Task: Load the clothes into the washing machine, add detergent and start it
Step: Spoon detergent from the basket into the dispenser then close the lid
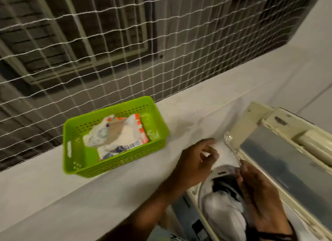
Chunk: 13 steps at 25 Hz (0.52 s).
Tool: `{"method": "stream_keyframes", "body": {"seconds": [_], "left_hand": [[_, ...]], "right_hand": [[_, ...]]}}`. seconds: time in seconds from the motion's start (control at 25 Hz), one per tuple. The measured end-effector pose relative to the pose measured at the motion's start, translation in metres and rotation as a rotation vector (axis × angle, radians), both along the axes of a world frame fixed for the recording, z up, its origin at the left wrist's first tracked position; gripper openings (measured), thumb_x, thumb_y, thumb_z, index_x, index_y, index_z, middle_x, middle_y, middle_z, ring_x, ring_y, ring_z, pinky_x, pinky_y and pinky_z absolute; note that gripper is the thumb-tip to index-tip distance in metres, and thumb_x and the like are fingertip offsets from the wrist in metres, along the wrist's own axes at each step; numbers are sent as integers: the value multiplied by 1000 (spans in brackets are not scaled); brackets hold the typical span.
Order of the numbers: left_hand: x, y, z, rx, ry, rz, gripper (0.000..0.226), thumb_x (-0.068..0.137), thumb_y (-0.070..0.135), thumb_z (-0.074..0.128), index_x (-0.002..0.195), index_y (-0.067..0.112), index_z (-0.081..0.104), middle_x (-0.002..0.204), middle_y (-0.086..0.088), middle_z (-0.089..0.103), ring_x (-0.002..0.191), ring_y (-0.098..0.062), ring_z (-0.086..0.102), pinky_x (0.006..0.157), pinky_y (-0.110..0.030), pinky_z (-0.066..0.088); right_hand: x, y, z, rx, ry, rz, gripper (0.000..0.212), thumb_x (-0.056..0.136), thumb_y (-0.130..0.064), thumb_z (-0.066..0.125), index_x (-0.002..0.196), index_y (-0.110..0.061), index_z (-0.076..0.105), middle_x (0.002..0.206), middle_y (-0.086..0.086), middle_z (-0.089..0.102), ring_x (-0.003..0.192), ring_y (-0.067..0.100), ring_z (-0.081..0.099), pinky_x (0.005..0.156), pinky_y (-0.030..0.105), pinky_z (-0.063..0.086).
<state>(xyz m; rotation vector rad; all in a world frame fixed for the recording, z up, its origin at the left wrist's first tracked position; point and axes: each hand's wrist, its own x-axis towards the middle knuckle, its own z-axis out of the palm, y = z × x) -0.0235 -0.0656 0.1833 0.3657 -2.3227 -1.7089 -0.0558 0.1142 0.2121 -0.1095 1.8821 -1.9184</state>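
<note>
A top-loading washing machine [195, 191] stands at the lower right with its lid [280, 159] raised. White and dark clothes [222, 206] lie inside the drum. My right hand [258, 192] rests against the lid's front edge, fingers on it. My left hand [195, 161] hovers over the machine's back left corner, fingers loosely apart and empty. A green plastic basket [71, 132] sits on the grey ledge to the left. It holds a white and orange detergent packet [118, 134].
The grey concrete ledge [53, 195] runs from lower left to upper right. A white safety net [107, 42] hangs behind it, in front of a dark wall with window grilles. A pale wall [319, 60] stands at the far right.
</note>
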Motion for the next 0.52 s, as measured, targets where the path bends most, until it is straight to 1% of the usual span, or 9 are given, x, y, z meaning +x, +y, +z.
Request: {"method": "stream_keyframes", "body": {"seconds": [0.04, 0.12, 0.16, 0.2, 0.24, 0.32, 0.4, 0.44, 0.52], "left_hand": [[19, -18, 17, 16, 82, 96, 36, 93, 21, 64, 128, 21, 59, 99, 7, 70, 65, -1, 58, 67, -20, 50], [59, -56, 43, -26, 195, 324, 35, 92, 19, 64, 127, 21, 59, 94, 10, 69, 61, 0, 55, 63, -17, 46], [77, -73, 54, -61, 236, 439, 36, 92, 16, 64, 128, 21, 59, 92, 11, 69, 61, 0, 55, 64, -17, 46], [94, -89, 63, -93, 265, 554, 38, 92, 13, 64, 128, 22, 58, 91, 12, 69, 61, 0, 55, 64, -17, 46], [110, -104, 68, -123, 277, 662, 40, 91, 13, 65, 128, 26, 57, 93, 13, 69, 62, -1, 56, 63, -18, 47], [138, -131, 74, -232, 207, 859, 45, 89, 20, 68, 129, 37, 53, 98, 12, 69, 63, -4, 57, 63, -24, 49], [158, -154, 70, -400, 27, 955, 54, 87, 21, 70, 133, 37, 48, 103, 11, 68, 69, -14, 62, 68, -32, 52], [165, -163, 66, -469, -70, 956, 58, 85, 21, 71, 136, 35, 46, 105, 10, 68, 75, -21, 65, 71, -35, 52], [174, -174, 54, -540, -218, 920, 61, 85, 21, 70, 139, 30, 44, 107, 4, 70, 84, -30, 67, 75, -39, 51]], "right_hand": [[-6, -13, -4, 1, -19, 30, 28, 92, -29, 62, 118, -18, 69, 112, 8, 73, 91, 0, 68, 82, 14, 54], [-10, -57, 8, -62, -17, 127, 21, 87, -10, 67, 107, -11, 74, 97, 17, 75, 83, 16, 72, 73, 21, 58], [-11, -87, 18, -60, 29, 193, 20, 85, -2, 67, 103, -6, 74, 87, 19, 75, 76, 21, 72, 68, 22, 58], [-12, -116, 21, -9, 122, 250, 18, 84, 2, 68, 99, -6, 76, 80, 19, 75, 70, 23, 71, 66, 24, 57], [-11, -145, 28, 19, 225, 307, 17, 83, 1, 71, 94, -11, 78, 75, 17, 75, 66, 23, 70, 64, 28, 58], [-9, -196, 31, 179, 621, 387, 12, 80, -15, 71, 82, -23, 80, 71, 7, 76, 64, 21, 71, 65, 34, 58], [-12, -234, 25, 379, 1058, 416, 16, 75, -22, 64, 76, -25, 80, 74, 4, 76, 68, 27, 72, 65, 35, 57], [-12, -249, 27, 501, 1147, 445, 16, 74, -20, 65, 77, -25, 80, 80, 7, 76, 74, 33, 71, 68, 36, 55], [-11, -268, 32, 802, 1130, 565, 16, 78, -20, 66, 87, -25, 79, 98, 11, 71, 93, 39, 66, 78, 37, 51]]}}
